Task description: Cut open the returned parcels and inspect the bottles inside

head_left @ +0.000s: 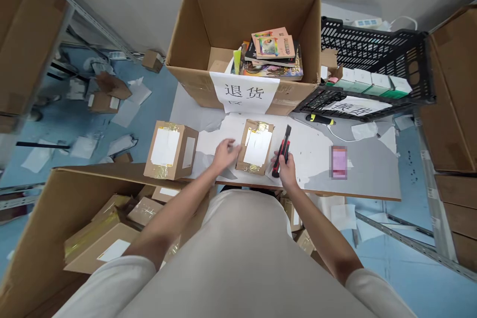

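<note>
A small taped cardboard parcel (257, 146) with white labels lies on the table right in front of me. At its left side is my left hand (225, 153), fingers loosely bent and apart, holding nothing; whether the fingertips touch the parcel I cannot tell. My right hand (287, 169), just right of the parcel, is closed around a red and black utility knife (283, 151) that points away from me. Further left, a taller taped cardboard box (171, 151) with a white label stands near the table's front edge.
At the back of the table (368, 179) stands a large open carton (194, 82) with several books (274, 47). Beside it is a black plastic crate (376, 39) holding small boxes. A yellow-black tool (319, 119) lies before the crate. A big carton (40, 238) of parcels stands lower left.
</note>
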`<action>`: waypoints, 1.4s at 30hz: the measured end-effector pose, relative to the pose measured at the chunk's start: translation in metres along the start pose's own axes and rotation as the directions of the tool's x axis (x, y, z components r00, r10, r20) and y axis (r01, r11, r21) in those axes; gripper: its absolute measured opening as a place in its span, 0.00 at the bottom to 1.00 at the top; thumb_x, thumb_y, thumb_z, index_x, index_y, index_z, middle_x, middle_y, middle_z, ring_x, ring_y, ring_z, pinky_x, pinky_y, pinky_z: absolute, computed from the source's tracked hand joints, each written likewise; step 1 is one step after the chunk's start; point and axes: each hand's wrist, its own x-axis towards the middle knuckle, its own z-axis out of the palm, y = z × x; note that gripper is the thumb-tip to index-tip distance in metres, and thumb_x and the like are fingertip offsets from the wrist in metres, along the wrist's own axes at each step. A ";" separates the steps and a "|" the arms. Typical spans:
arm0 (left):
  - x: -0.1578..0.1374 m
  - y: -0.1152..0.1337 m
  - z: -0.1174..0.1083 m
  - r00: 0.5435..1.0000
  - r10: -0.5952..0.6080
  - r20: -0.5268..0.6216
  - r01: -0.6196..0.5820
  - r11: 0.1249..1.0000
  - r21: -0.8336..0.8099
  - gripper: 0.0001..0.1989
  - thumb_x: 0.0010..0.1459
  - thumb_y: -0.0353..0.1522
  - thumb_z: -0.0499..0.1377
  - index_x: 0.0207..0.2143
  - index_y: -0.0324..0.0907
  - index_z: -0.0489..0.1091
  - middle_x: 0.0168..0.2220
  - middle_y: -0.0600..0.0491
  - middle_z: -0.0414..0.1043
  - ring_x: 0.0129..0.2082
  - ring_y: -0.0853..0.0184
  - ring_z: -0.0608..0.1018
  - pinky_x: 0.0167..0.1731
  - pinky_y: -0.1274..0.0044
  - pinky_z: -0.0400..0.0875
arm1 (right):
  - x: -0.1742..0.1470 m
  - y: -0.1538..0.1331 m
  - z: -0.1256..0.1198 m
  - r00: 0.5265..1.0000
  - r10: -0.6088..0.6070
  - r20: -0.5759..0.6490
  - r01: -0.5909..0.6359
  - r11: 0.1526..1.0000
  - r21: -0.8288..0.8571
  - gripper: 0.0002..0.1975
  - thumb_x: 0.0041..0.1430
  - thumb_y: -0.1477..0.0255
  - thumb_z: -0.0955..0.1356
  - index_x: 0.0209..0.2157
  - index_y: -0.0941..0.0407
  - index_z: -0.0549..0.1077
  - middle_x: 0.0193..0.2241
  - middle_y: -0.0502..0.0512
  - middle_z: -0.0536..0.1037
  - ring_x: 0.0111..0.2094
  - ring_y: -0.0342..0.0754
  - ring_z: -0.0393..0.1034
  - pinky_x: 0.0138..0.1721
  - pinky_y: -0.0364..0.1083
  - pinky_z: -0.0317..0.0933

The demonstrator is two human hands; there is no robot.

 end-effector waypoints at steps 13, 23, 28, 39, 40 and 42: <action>0.114 0.028 0.005 0.968 0.194 0.157 -0.206 0.976 0.068 0.13 0.54 0.31 0.55 0.38 0.40 0.77 0.41 0.51 0.78 0.42 0.63 0.77 0.47 0.73 0.70 | -0.062 0.021 0.008 0.946 0.320 0.049 -0.313 0.863 0.396 0.23 0.48 0.55 0.72 0.40 0.51 0.63 0.33 0.49 0.77 0.40 0.50 0.75 0.39 0.50 0.71; -0.031 -0.029 -0.019 0.964 -0.150 -0.220 0.114 0.979 -0.166 0.15 0.47 0.41 0.62 0.30 0.38 0.76 0.31 0.48 0.78 0.33 0.62 0.79 0.38 0.73 0.73 | 0.046 -0.026 -0.006 0.994 -0.055 0.099 0.040 0.989 0.146 0.18 0.51 0.56 0.69 0.37 0.51 0.62 0.34 0.48 0.76 0.35 0.43 0.74 0.38 0.46 0.69; -0.065 -0.037 0.001 0.947 -0.237 -0.219 0.171 0.944 -0.280 0.18 0.46 0.42 0.63 0.33 0.37 0.74 0.34 0.46 0.77 0.36 0.62 0.78 0.39 0.71 0.74 | 0.065 -0.027 -0.004 0.988 -0.073 0.135 0.062 0.995 0.084 0.21 0.49 0.54 0.69 0.38 0.51 0.60 0.38 0.52 0.77 0.38 0.46 0.75 0.40 0.48 0.69; -0.005 0.009 -0.012 0.918 0.315 0.242 -0.397 0.761 0.513 0.64 0.30 0.54 0.67 0.64 0.36 0.44 0.66 0.34 0.39 0.65 0.41 0.44 0.61 0.50 0.35 | -0.001 -0.018 -0.080 0.981 0.071 0.183 0.015 0.903 -0.429 0.31 0.52 0.51 0.66 0.52 0.56 0.64 0.31 0.52 0.75 0.17 0.40 0.65 0.18 0.42 0.62; -0.001 0.012 -0.011 0.910 0.301 0.286 -0.412 0.732 0.542 0.65 0.29 0.55 0.67 0.65 0.36 0.43 0.66 0.35 0.39 0.65 0.40 0.43 0.60 0.50 0.32 | -0.005 -0.018 -0.081 0.977 0.087 0.197 0.008 0.899 -0.438 0.34 0.52 0.51 0.65 0.56 0.55 0.61 0.31 0.52 0.75 0.17 0.40 0.65 0.17 0.42 0.62; 0.004 0.014 -0.008 0.906 0.279 0.319 -0.419 0.706 0.572 0.65 0.30 0.56 0.66 0.65 0.37 0.42 0.66 0.35 0.41 0.65 0.41 0.44 0.60 0.50 0.30 | -0.011 -0.019 -0.080 0.968 0.115 0.225 -0.004 0.897 -0.441 0.38 0.53 0.51 0.65 0.61 0.53 0.56 0.30 0.51 0.75 0.17 0.40 0.64 0.16 0.41 0.61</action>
